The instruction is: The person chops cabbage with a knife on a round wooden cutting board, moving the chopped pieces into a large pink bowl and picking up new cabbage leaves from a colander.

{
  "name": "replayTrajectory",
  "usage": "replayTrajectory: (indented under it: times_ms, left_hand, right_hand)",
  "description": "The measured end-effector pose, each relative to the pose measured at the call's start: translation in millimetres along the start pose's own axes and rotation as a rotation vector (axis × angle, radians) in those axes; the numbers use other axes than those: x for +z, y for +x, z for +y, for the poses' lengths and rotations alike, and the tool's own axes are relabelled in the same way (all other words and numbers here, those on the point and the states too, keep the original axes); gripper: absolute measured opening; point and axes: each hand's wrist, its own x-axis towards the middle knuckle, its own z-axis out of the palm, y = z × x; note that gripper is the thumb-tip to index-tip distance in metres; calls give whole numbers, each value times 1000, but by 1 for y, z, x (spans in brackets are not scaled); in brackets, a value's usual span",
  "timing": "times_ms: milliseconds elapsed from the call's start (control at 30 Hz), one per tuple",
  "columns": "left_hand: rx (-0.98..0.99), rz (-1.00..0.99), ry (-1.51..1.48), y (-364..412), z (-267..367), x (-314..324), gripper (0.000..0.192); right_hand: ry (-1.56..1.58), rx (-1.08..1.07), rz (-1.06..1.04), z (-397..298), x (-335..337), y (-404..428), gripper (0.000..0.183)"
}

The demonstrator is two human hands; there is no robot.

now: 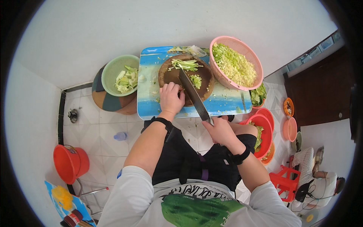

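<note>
My right hand [222, 131] grips the handle of a large knife [195, 96], its blade slanting up and left over a round wooden chopping board [208, 85]. At the board's lower left lies my left hand [172, 98], its fingers bent; what is beneath them is hidden. Pale green vegetable strips [185, 65] lie near the board's top edge, by the knife tip. To the right of the blade is a small heap of chopped vegetable [196, 81]. Beside the board, a pink plastic colander [227, 78] holds much chopped green and yellow vegetable.
The board rests on a small blue patterned table [150, 109]. Left of it, a green colander [109, 81] of leaf pieces stands on a round stool [113, 106]. Red basins [266, 142] with leaves stand on the floor at right, a red bucket [65, 164] and a plastic bottle [120, 136] at left.
</note>
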Motion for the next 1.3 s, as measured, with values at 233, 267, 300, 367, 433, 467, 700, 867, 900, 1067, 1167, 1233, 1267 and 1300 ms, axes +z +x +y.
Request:
replayTrajectory:
  times_ms: [233, 267, 300, 367, 433, 467, 700, 867, 900, 1067, 1167, 1233, 1267, 1300]
  left_hand:
    - [10, 2, -11, 0, 1, 2, 10]
    - [11, 7, -9, 0, -1, 2, 11]
    - [14, 6, -6, 0, -1, 2, 11]
    - [15, 2, -59, -1, -1, 3, 12]
    - [6, 38, -65, -1, -3, 2, 12]
    - [-4, 76, -85, -2, -1, 4, 13]
    - [-10, 39, -62, -3, -4, 5, 13]
    - [-2, 31, -40, -2, -2, 3, 11]
    - [-1, 30, -40, -2, -1, 2, 11]
    - [6, 30, -27, -1, 0, 0, 10]
    - [-2, 16, -29, -1, 0, 0, 10]
    - [-4, 13, -28, -1, 0, 0, 10]
    - [-5, 9, -28, -2, -1, 1, 10]
    - [-5, 10, -29, -2, -1, 2, 10]
  right_hand:
    - [17, -4, -43, 4, 8, 25, 43]
    - [-53, -71, 36, 3, 13, 36, 44]
    - [-124, -137, 115, 2, 15, 43, 45]
    - [-73, -91, 108, -2, 16, 49, 45]
    - [-24, -45, 97, -9, 15, 48, 46]
    - [-21, -54, 106, -10, 11, 44, 47]
    - [-59, -59, 115, -3, 9, 38, 47]
    - [-47, -28, 90, -5, 10, 35, 48]
    - [-51, -25, 88, -5, 11, 35, 49]
    - [-67, -40, 78, -2, 13, 36, 49]
    - [-67, -45, 65, 2, 13, 30, 50]
    - [-68, -44, 50, 8, 14, 24, 50]
    - [-84, -83, 64, 15, 15, 20, 46]
    - [-101, -123, 79, 19, 15, 17, 43]
